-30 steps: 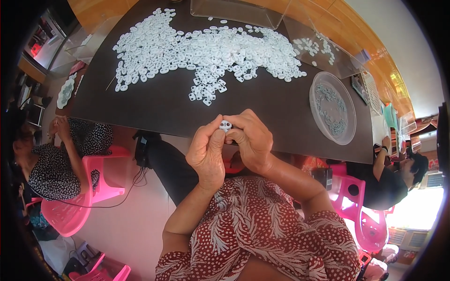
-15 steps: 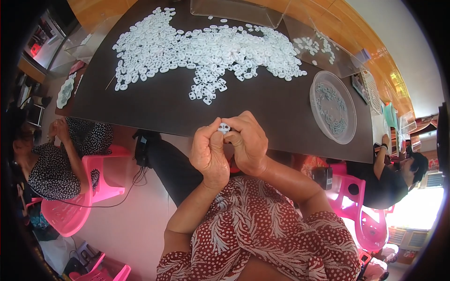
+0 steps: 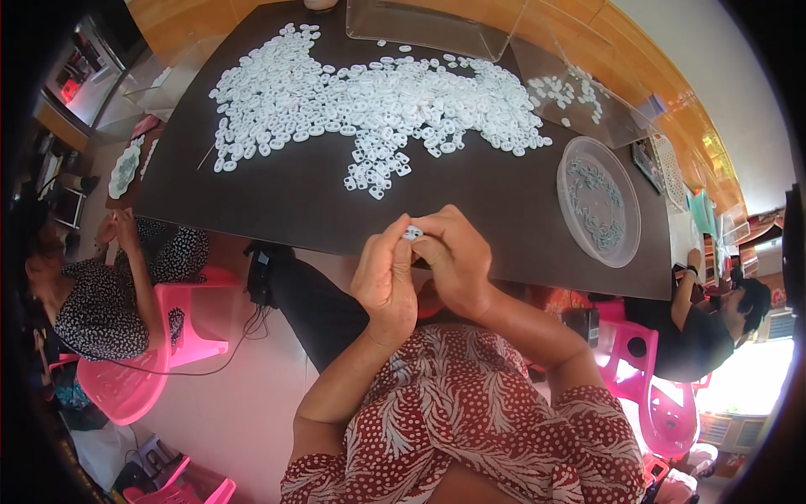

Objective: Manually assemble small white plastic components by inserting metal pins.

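A small white plastic piece with dark holes [image 3: 412,233] is pinched between the fingertips of both my hands, just off the table's near edge. My left hand [image 3: 388,273] grips it from the left, thumb and index finger pressed together. From the other side my right hand [image 3: 453,262] closes on it, fingers curled. Most of the piece is covered by fingers. Beyond my hands a small cluster of squarish white pieces [image 3: 378,164] lies on the dark table [image 3: 277,195], joining a wide heap of oval white pieces [image 3: 369,97].
A round clear tub [image 3: 631,227] holding small grey-green parts stands at the right. Clear plastic bins [image 3: 428,25] line the back. A thin stick [image 3: 206,157] lies left of the heap. People sit on pink chairs [image 3: 126,391] at both sides.
My hands have shifted slightly right and turned a little, and the held piece is now more covered. The view has tilted slightly, so the table sits lower.
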{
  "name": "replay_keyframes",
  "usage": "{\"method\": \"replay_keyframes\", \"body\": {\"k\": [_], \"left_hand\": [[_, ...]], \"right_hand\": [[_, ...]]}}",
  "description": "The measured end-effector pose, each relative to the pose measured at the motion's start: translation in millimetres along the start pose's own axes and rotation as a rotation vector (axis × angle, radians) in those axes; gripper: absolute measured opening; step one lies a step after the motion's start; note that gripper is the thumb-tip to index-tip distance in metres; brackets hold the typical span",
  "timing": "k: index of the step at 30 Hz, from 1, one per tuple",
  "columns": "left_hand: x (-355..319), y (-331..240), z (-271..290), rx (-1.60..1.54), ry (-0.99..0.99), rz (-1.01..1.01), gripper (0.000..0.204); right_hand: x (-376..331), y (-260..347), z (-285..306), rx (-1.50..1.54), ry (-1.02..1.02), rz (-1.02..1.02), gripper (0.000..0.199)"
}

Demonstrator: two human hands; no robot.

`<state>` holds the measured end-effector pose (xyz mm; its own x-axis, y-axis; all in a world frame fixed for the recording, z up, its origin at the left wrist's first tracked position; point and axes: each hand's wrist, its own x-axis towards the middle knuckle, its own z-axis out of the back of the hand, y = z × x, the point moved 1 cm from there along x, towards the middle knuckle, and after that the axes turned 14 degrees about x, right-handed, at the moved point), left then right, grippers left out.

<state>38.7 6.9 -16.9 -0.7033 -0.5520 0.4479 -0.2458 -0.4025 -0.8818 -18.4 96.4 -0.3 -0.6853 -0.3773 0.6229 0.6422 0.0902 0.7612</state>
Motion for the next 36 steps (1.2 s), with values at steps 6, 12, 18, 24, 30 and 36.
{"method": "replay_keyframes", "body": {"k": [6, 12, 18, 24, 30, 36], "left_hand": [[28.3, 5.2, 6.9, 0.424, 0.008, -0.206, 0.025], [58.4, 31.1, 37.7, 0.714, 0.043, -0.268, 0.035], [63.9, 22.6, 23.1, 0.804, 0.101, -0.407, 0.047], [70.1, 32.7, 15.0, 0.840, 0.152, -0.449, 0.049], [77.6, 26.1, -0.5, 0.844, 0.160, -0.494, 0.043], [93.4, 18.2, -34.3, 0.870, 0.181, -0.684, 0.030]], "right_hand": [[22.2, 10.2, 35.3, 0.175, -0.106, -0.441, 0.007], [96.9, 3.5, 129.1, -0.277, -0.234, -0.222, 0.013], [170.4, -24.3, 229.3, -0.632, -0.397, -0.060, 0.021], [212.9, -76.8, 269.8, -0.884, -0.415, -0.010, 0.017], [219.8, -97.3, 266.6, -1.172, -0.227, 0.149, 0.017], [175.3, -58.8, 183.5, -0.823, 0.011, 0.439, 0.014]]}}
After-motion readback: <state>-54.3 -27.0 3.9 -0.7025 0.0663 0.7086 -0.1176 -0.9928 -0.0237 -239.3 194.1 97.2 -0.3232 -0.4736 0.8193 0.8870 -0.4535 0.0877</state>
